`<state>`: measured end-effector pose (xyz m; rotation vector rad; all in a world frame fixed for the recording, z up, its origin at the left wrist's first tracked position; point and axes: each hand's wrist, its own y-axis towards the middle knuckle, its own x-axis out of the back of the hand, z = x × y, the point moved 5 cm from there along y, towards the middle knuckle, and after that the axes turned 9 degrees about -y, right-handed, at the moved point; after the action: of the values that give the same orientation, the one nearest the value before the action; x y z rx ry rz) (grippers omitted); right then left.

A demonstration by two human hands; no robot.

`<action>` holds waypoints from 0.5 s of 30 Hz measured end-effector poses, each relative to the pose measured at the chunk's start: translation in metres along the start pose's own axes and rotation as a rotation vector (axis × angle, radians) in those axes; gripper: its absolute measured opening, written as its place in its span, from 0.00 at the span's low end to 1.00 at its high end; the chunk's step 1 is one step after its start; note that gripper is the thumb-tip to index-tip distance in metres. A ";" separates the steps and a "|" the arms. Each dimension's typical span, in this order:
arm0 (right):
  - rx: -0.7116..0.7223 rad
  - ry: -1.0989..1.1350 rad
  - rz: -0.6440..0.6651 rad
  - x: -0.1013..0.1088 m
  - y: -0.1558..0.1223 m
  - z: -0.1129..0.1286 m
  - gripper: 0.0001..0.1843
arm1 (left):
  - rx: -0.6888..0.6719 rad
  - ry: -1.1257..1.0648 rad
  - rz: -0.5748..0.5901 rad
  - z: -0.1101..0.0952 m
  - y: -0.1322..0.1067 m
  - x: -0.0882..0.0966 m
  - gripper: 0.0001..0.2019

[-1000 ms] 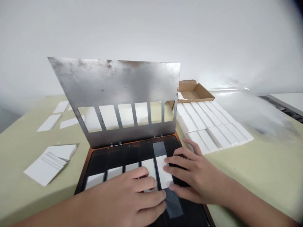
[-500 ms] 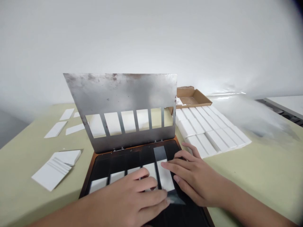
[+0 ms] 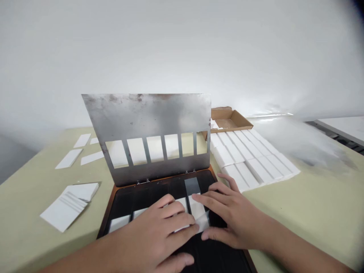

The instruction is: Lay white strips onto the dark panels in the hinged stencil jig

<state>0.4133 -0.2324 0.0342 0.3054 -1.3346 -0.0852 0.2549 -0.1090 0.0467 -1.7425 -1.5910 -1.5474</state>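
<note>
A black base [image 3: 162, 189] with an orange-brown edge carries a row of white cards. On the rightmost white card [image 3: 196, 204], the index fingertip of my right hand [image 3: 230, 212] presses near its far end, the other fingers spread and the thumb beside its near end. A clear film strip [image 3: 203, 222] lies over the card's near part, its far end [image 3: 192, 185] flat on the base beyond. Fingertips of my left hand [image 3: 165, 227] touch the folded film at its left side, the thumb held apart. That hand partly hides the other cards.
A metal plate [image 3: 153, 113] with several rectangular windows stands upright, hinged to the base. Loose white cards [image 3: 64, 212] lie on the pale table at left. Rows of white card stacks [image 3: 256, 159] and a cardboard box [image 3: 233, 119] sit at right, beside clear plastic sheeting [image 3: 307, 144].
The near end of the film strip has been folded up over the rightmost card. My left fingers have moved slightly left and away from me; my right thumb has moved toward me.
</note>
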 end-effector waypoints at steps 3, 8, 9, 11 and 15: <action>-0.018 0.004 -0.001 -0.002 0.000 0.001 0.33 | 0.040 -0.011 -0.018 0.002 0.001 0.000 0.14; -0.031 0.005 -0.001 -0.002 0.001 0.001 0.28 | 0.104 0.022 -0.062 0.008 0.001 0.004 0.12; -0.031 0.004 -0.001 -0.002 0.001 0.001 0.27 | 0.093 0.029 -0.068 0.007 0.001 0.005 0.12; -0.031 0.001 -0.010 -0.002 0.001 0.001 0.27 | 0.027 0.037 -0.060 0.003 0.001 0.005 0.12; -0.044 0.002 -0.042 -0.002 0.001 0.001 0.25 | -0.101 0.089 0.041 -0.006 0.002 0.000 0.15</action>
<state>0.4115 -0.2307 0.0327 0.2962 -1.3223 -0.1496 0.2538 -0.1150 0.0500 -1.7209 -1.4495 -1.6873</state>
